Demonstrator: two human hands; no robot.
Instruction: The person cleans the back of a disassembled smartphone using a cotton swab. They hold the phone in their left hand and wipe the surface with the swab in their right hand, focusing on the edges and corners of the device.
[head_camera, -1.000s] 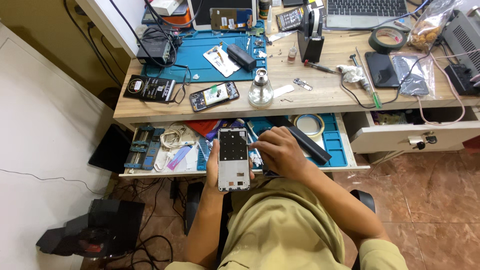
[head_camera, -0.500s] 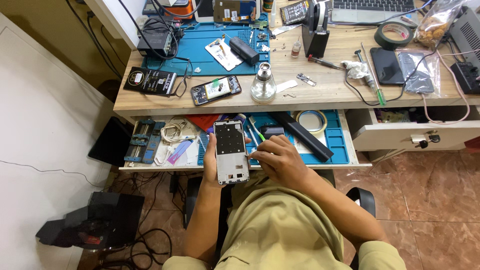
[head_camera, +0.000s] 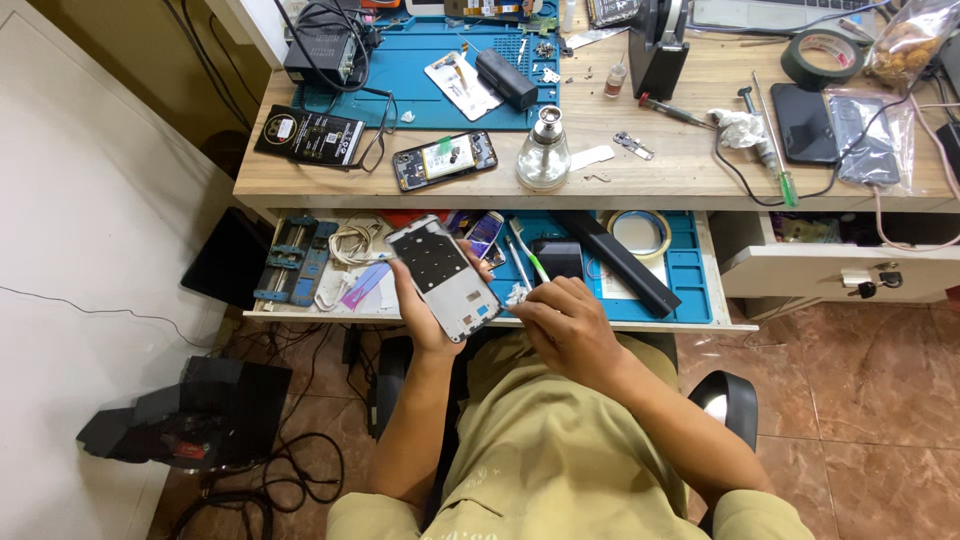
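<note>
Fingers (head_camera: 408, 283) of the left hand (head_camera: 425, 315) clamp a phone frame (head_camera: 443, 277) over the open drawer (head_camera: 700, 300); right hand (head_camera: 570, 325) pinches a small white piece (head_camera: 516, 295), apparently mid-cleaning; steady, precise contact seems needed next.

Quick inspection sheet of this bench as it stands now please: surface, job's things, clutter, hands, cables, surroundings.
Surface: wooden desk with a blue work mat; open drawer below, lined with a blue tray.
Job's things: phone frame, tilted, held over the drawer edge; small white wad at the right fingertips.
Clutter: glass bottle, opened phone, green tape roll, screwdriver, tape ring in the drawer.
Hands: left hand grips the frame from below; right hand pinches the wad beside it.
Cables: black lead on the desk; coiled white cable in the drawer; black cords on the floor.
Surroundings: tiled floor, white wall, black chair.
</note>
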